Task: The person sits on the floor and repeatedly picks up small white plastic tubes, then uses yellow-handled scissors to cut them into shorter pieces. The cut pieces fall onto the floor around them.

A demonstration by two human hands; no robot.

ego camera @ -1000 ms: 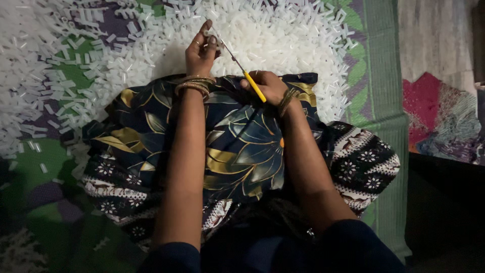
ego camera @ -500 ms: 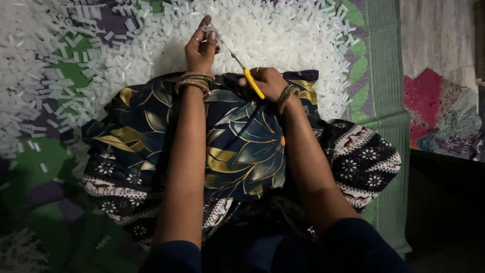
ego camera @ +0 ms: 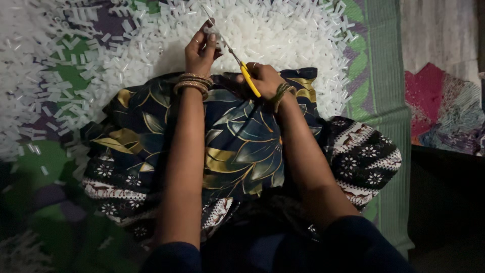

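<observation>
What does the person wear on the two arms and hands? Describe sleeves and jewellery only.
Both forearms are bare; dark blue sleeves cover the upper arms only. The left wrist carries a stack of several gold-coloured bangles. The right wrist has bangles too, gold with a greenish tint. The left hand shows a thin ring on one finger; the right hand also seems to have a ring, too small to be sure.

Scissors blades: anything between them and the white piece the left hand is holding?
Nothing visible. The left hand pinches a small white piece right against the blades of the yellow-handled scissors, held by the right hand. The white pile lies behind them, not between.
</observation>
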